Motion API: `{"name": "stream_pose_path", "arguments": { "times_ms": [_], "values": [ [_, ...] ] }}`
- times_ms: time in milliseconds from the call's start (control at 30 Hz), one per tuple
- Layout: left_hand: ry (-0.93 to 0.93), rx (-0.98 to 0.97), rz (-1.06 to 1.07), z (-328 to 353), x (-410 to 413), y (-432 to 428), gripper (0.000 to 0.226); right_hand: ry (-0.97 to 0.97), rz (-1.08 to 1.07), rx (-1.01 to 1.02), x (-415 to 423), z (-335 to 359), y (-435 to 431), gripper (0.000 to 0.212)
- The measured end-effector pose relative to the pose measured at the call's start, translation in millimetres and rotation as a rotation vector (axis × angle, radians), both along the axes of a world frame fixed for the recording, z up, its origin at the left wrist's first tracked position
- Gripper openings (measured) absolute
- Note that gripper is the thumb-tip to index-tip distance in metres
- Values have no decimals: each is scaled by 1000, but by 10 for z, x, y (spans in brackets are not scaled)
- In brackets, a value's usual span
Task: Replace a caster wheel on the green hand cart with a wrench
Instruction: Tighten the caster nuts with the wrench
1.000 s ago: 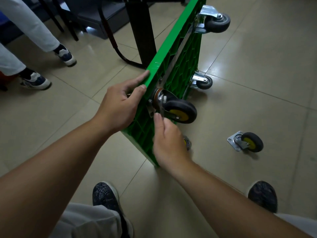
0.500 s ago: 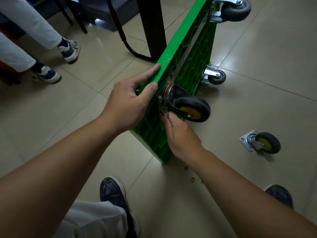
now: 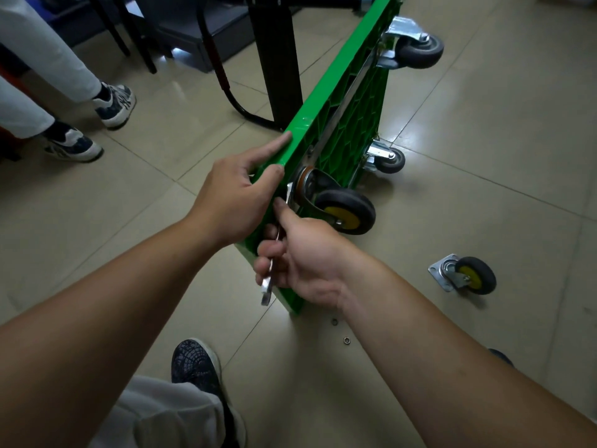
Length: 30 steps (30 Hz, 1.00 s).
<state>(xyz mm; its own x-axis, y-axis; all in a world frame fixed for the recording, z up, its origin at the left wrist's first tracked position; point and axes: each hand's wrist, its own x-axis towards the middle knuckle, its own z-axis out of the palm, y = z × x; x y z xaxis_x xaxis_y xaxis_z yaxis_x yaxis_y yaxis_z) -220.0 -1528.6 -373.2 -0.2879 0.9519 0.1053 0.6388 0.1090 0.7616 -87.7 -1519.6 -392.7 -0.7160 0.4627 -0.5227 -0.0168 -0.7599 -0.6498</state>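
Left hand [image 3: 232,202] clamps the green cart [image 3: 350,124] (index straight), right hand [image 3: 310,260] grips wrench [image 3: 267,286].

One cart [image 3: 326,122], one wrench [image 3: 267,284], four caster wheels [image 3: 347,210] [image 3: 389,160] [image 3: 419,48] [image 3: 472,275], two small rings [image 3: 334,322] [image 3: 347,340].

A loose caster [image 3: 465,274] (plus two nuts [image 3: 346,340]) blocks floor [image 3: 484,195] beside cart [image 3: 342,130].
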Motion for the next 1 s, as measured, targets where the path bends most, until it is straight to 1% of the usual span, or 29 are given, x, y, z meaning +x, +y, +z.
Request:
{"name": "stream_pose_path", "arguments": {
  "times_ms": [33,67,100,133,200,233,267,333,467,533,633,767,867,933,1000],
  "values": [
    [3,-1,-3,17,17,-7,51,4,-19,-31,2,39,-11,46],
    [10,2,-9,33,25,-15,51,-6,-32,-21,-2,51,-49,46],
    [19,6,-15,50,27,-22,52,-35,-43,38,-15,10,-118,47],
    [23,7,-20,61,25,-26,52,-88,-56,153,-23,-68,-220,48],
    [15,3,-19,58,14,-18,51,-235,-74,496,-6,-335,-442,51],
    [9,-1,-15,51,14,-12,51,-317,-81,659,31,-476,-507,50],
    [8,-2,-11,40,17,-8,50,-395,-96,775,81,-601,-520,48],
    [22,4,-7,24,18,-4,49,-487,-142,876,183,-758,-417,41],
    [23,10,-5,-7,-5,23,46,-521,-111,1070,254,-726,-92,39],
    [25,17,-3,-26,-22,33,46,-528,-83,1114,218,-721,21,39],
    [22,27,-13,-47,-33,37,45,-486,-31,1141,174,-794,116,38],
    [-6,28,-11,-42,-48,51,50,-398,-56,1144,109,-870,122,38],
    [-14,31,-9,-41,-53,49,52,-388,-23,1213,66,-912,94,33],
    [-11,32,-11,-37,-33,43,52,-373,-57,1232,42,-925,56,35],
    [-5,27,-16,-27,-25,36,52,-352,-166,1208,15,-930,19,41]
  ]
}}
